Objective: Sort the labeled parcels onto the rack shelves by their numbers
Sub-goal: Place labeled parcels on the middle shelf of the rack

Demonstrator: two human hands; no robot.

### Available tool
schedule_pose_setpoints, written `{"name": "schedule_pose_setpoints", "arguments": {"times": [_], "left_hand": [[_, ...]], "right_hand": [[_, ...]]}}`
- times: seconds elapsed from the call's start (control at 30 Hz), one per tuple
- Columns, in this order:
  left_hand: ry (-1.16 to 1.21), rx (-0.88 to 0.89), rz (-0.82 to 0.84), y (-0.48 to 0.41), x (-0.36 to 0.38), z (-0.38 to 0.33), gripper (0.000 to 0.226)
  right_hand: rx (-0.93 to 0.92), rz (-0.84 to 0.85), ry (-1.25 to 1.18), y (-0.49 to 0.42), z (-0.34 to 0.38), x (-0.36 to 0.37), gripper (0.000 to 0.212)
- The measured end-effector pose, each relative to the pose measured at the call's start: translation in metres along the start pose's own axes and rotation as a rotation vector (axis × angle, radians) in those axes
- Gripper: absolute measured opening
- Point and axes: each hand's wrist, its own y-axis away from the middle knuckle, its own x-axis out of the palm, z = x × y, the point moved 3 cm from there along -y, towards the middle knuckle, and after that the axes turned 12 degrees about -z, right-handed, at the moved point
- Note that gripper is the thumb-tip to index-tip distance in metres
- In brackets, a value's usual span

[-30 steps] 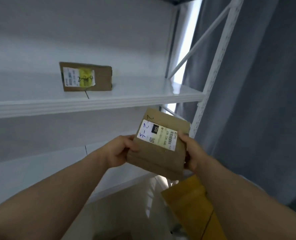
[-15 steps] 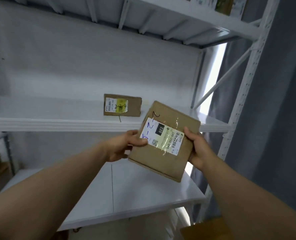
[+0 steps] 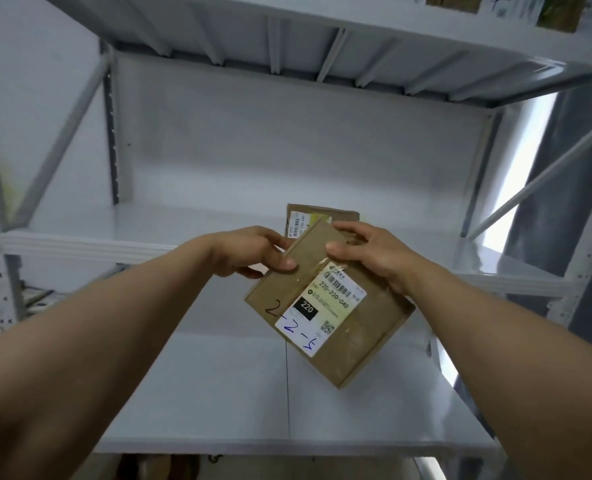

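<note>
Parcel (image 3: 336, 306) gripped between both hands.

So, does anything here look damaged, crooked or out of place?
Nothing looks damaged or spilled. Only the parcel in the left hand and right hand sits at a slant, simply because it is held in the air. The other parcel stands on the shelf behind it.

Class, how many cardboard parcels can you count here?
2 plainly: the held parcel, between left hand and right hand, and the shelf parcel behind it on the middle shelf. Cut-off items on the top shelf may be more.
</note>
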Motion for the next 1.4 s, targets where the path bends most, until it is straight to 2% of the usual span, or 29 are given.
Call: {"name": "schedule_pose_setpoints", "arguments": {"times": [0.07,0.13,0.2,0.37,0.43,0.5,0.7,0.77,0.9,0.97,1.07,1.17,1.33,1.4], "left_hand": [[0.047,-0.002,-0.054,-0.003,-0.029,0.014,0.038],[0.119,0.002,-0.122,-0.007,-0.06,0.028,0.036],[0.207,0.002,-0.196,-0.013,-0.092,0.044,0.033],[0.441,0.01,-0.3,-0.031,-0.167,0.077,0.033],[0.494,0.035,-0.316,-0.037,-0.189,0.085,0.03],[0.527,0.06,-0.332,-0.044,-0.209,0.089,0.024],[0.504,0.185,-0.393,-0.078,-0.26,0.092,0.031],[0.51,0.209,-0.399,-0.09,-0.267,0.092,0.036],[0.538,0.25,-0.398,-0.112,-0.267,0.086,0.036],[0.547,0.255,-0.388,-0.122,-0.259,0.077,0.033],[0.599,0.231,-0.352,-0.133,-0.236,0.057,0.042],[0.621,0.247,-0.291,-0.146,-0.202,0.026,0.036],[0.482,0.333,-0.199,-0.179,-0.119,-0.04,0.02],[0.443,0.364,-0.161,-0.192,-0.082,-0.067,0.029]], "right_hand": [[-0.094,-0.171,-0.006,-0.013,0.016,0.003,0.057],[-0.151,-0.355,-0.027,-0.029,0.025,0.001,0.06],[-0.13,-0.415,-0.057,-0.044,0.031,0.003,0.069],[0.027,-0.2,-0.093,-0.083,0.05,0.061,0.101],[0.021,-0.11,-0.12,-0.097,0.063,0.093,0.098],[-0.016,-0.069,-0.134,-0.11,0.078,0.12,0.086],[-0.076,-0.123,-0.141,-0.158,0.114,0.153,0.063],[-0.092,-0.151,-0.146,-0.17,0.12,0.158,0.062],[-0.108,-0.201,-0.135,-0.189,0.117,0.152,0.068],[-0.075,-0.208,-0.149,-0.194,0.109,0.138,0.065],[-0.037,-0.223,-0.152,-0.193,0.094,0.108,0.058],[-0.013,-0.257,-0.16,-0.191,0.074,0.064,0.053],[0.023,-0.347,-0.2,-0.187,0.029,-0.028,0.054],[0.047,-0.38,-0.21,-0.184,0.006,-0.068,0.058]]}}
